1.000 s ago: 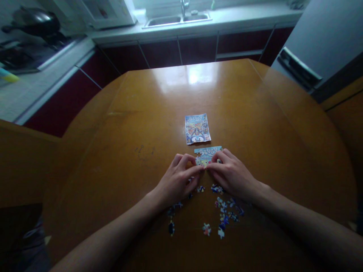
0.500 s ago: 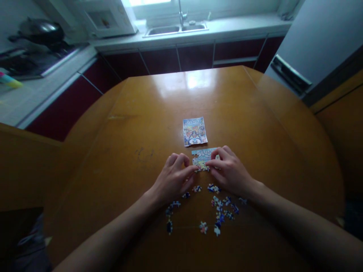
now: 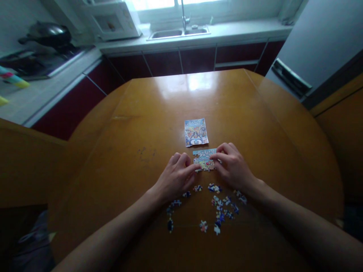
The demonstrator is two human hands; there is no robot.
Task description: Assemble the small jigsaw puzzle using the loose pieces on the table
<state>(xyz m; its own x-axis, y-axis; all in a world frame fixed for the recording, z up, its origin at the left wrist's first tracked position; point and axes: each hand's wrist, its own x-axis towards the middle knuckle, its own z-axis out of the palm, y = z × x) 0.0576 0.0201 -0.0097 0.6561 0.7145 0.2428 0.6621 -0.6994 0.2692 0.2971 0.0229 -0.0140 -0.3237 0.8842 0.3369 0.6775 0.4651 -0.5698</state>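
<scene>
A round table (image 3: pixel 136 124) of glossy orange-brown wood fills the view; window light glares on its far part, and a few dark scuffs mark it left of centre. The puzzle (image 3: pixel 204 160), a small joined strip, lies flat on the table in front of the person, between both hands; the left hand (image 3: pixel 177 176) is narrow, fingers curled, its tips pinching the puzzle's left edge; the right hand (image 3: pixel 233 169) is narrow too, fingers bent over the right edge and touching it. Just beyond the puzzle lies a small picture card (image 3: pixel 196 132), apart from it. Loose pieces (image 3: pixel 219 207) are scattered on the table nearer the person, between and under the wrists. Behind the table runs a pale counter over dark red cabinets (image 3: pixel 198 56); a sink (image 3: pixel 178 33) sits below a bright window; a microwave (image 3: pixel 110 20) stands left of it; a black pan (image 3: pixel 49 34) rests on the stove at far left; a grey fridge (image 3: pixel 320 34) stands at right.
</scene>
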